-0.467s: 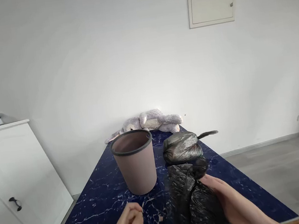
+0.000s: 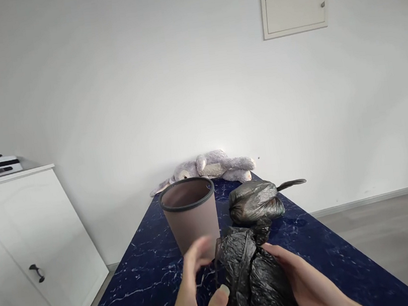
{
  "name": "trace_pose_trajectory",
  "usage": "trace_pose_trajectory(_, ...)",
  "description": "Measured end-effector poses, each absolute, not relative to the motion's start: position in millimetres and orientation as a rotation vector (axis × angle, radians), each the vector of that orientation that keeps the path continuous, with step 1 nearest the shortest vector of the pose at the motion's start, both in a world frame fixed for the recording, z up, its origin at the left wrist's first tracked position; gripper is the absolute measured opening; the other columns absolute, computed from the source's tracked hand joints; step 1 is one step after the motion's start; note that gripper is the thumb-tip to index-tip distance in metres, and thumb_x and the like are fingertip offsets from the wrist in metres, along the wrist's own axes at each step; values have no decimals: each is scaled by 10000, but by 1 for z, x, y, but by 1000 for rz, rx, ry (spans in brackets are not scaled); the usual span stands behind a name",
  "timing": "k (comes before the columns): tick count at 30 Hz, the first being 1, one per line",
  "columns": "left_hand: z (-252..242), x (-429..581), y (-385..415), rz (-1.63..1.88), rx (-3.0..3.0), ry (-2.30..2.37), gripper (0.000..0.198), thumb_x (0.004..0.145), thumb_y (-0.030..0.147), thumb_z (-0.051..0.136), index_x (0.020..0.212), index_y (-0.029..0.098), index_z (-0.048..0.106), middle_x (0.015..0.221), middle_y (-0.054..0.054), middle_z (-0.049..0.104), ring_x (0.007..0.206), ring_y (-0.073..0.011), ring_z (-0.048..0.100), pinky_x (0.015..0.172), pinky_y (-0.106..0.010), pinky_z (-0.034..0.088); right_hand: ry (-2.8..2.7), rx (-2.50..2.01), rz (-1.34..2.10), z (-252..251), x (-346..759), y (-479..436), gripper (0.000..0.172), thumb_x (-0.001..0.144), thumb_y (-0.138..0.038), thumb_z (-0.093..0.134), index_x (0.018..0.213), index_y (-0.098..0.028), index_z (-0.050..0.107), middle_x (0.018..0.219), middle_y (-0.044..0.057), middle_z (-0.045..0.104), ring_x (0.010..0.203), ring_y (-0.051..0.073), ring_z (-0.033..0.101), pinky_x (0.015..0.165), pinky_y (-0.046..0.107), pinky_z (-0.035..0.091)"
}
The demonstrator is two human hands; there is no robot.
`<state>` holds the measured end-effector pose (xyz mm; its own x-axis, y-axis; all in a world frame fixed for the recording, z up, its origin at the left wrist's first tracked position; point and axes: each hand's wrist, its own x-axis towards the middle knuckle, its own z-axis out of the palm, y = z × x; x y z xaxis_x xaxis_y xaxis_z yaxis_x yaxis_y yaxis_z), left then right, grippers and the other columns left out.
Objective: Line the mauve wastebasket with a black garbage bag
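A crumpled black plastic bag (image 2: pixel 256 276) lies on the dark blue marbled table (image 2: pixel 139 287) right in front of me. My right hand (image 2: pixel 303 280) rests against its right side, fingers curved round the plastic. My left hand (image 2: pixel 199 289) is raised just left of the bag, fingers spread and slightly blurred, thumb near the plastic. Behind the hands stands a taupe waste bin (image 2: pixel 192 220) with a dark rim, upright and with nothing showing inside.
A tied, filled dark bag (image 2: pixel 257 201) lies behind the crumpled one. A grey plush toy (image 2: pixel 209 167) lies at the table's far end against the wall. A white cabinet (image 2: pixel 21 247) stands to the left; grey floor lies to the right.
My left hand has risen from the table and opened, moving right toward the black bag. The bag and my right hand have shifted a little left and nearer the bin.
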<state>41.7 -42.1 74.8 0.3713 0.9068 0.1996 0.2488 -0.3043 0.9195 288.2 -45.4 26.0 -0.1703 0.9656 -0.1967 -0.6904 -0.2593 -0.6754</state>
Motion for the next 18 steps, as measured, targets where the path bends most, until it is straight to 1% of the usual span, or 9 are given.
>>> trace_pose_trajectory(2,96,41,-41,1127,1881,1007,1202,751,907,676,1713,445,121,1833,-15,29,1654,-478,76,1313,-676,201,-496,-746,1722,22,292,-41,292,788,-488,842,901,-219,826,966,54,841,1117,335,744,1063,431,538)
trace_pose_trajectory(3,109,42,-41,1187,1940,952,1272,705,927,695,1715,462,77,1833,1,3,1654,-484,43,1311,-682,205,-479,-757,1723,20,295,-40,277,798,-474,835,902,-217,828,961,54,842,1115,331,745,1060,422,540)
trace_pose_trajectory(5,138,43,-42,1224,2047,842,1313,686,908,741,1726,441,90,1827,8,67,1653,-471,58,1319,-657,219,-448,-786,1725,18,301,-37,250,816,-450,824,901,-215,831,953,51,843,1117,323,745,1055,409,542)
trace_pose_trajectory(6,152,43,-43,1269,2095,781,1264,713,922,697,1729,410,146,1818,14,133,1650,-462,66,1320,-647,220,-436,-805,1721,17,303,-36,235,821,-437,821,902,-217,832,955,47,843,1119,319,744,1054,406,543)
trace_pose_trajectory(8,176,45,-45,1299,2148,736,947,866,916,470,1681,463,309,1778,140,230,1655,-367,14,1340,-556,168,-422,-848,1701,15,307,-35,206,827,-415,816,908,-226,833,968,32,844,1121,311,744,1054,403,543)
trace_pose_trajectory(10,190,45,-47,1206,2255,720,753,957,816,395,1637,493,386,1747,196,272,1632,-352,-7,1316,-546,170,-421,-878,1682,14,309,-34,197,824,-405,818,919,-234,833,984,22,844,1122,306,742,1057,404,542)
trace_pose_trajectory(12,194,45,-48,1216,2279,728,753,950,798,373,1639,492,371,1736,175,306,1601,-381,-9,1266,-593,226,-426,-892,1679,13,309,-34,208,814,-411,823,916,-230,832,985,27,844,1125,310,740,1060,411,541)
trace_pose_trajectory(14,190,47,-47,1275,2254,737,869,890,856,329,1670,472,298,1741,124,309,1568,-419,-2,1197,-638,300,-447,-904,1671,12,309,-34,214,813,-417,816,902,-224,829,976,38,844,1126,319,738,1059,424,543)
trace_pose_trajectory(18,178,56,-42,1249,2257,745,969,823,894,218,1681,448,276,1749,79,285,1521,-455,51,1083,-652,387,-521,-932,1641,9,310,-34,225,857,-454,765,884,-238,821,995,48,844,1128,334,737,1046,452,551)
